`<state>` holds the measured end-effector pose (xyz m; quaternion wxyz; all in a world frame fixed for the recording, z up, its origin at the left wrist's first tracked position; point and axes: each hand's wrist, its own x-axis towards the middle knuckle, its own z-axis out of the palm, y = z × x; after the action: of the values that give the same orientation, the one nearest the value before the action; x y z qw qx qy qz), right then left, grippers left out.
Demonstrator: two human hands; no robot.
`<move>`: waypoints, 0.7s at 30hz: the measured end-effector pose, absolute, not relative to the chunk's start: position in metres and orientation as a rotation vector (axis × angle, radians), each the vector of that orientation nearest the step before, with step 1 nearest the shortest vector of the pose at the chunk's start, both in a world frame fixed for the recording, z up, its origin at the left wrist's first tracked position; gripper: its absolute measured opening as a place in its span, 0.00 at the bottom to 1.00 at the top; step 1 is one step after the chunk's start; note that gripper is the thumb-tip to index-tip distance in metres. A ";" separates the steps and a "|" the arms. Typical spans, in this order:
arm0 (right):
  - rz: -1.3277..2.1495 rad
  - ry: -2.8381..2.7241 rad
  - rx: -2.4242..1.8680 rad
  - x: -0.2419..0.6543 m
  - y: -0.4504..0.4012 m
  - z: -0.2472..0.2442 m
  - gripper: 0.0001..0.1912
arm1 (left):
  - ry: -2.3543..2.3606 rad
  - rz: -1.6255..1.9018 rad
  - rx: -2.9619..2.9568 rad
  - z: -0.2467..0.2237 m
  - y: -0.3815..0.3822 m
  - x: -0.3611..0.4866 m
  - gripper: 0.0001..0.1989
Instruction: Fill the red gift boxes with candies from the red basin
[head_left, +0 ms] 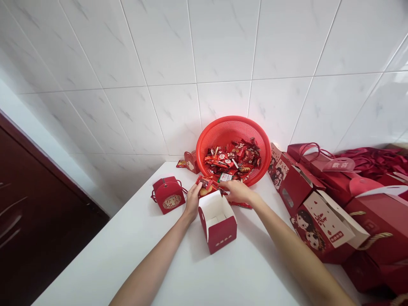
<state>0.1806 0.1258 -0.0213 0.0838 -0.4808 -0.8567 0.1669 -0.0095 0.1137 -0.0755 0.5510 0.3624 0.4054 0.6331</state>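
Seemingly gathering: left hand pinches packet beyond box; right hand beyond box too, grip unclear. Next move likely calls for 1 steady pinch.

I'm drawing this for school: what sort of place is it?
Perhaps a household work corner: a white table stands against a tiled wall, with a red basket of wrapped packets and many red boxes.
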 end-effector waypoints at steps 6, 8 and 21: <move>0.345 -2.591 -1.526 0.170 0.124 -0.033 0.15 | 0.960 1.492 0.880 -0.073 0.112 -0.009 0.24; 0.389 -2.546 -1.523 0.180 0.130 -0.031 0.14 | 0.960 1.487 0.867 -0.075 0.113 -0.009 0.23; 0.479 -2.051 -1.428 0.245 0.145 0.003 0.20 | 0.932 1.477 0.847 -0.085 0.119 -0.013 0.18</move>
<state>0.2453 0.1452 0.0032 0.2938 -0.5365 -0.7704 0.1799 -0.0128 0.1190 -0.0848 0.5646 0.3602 0.3964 0.6280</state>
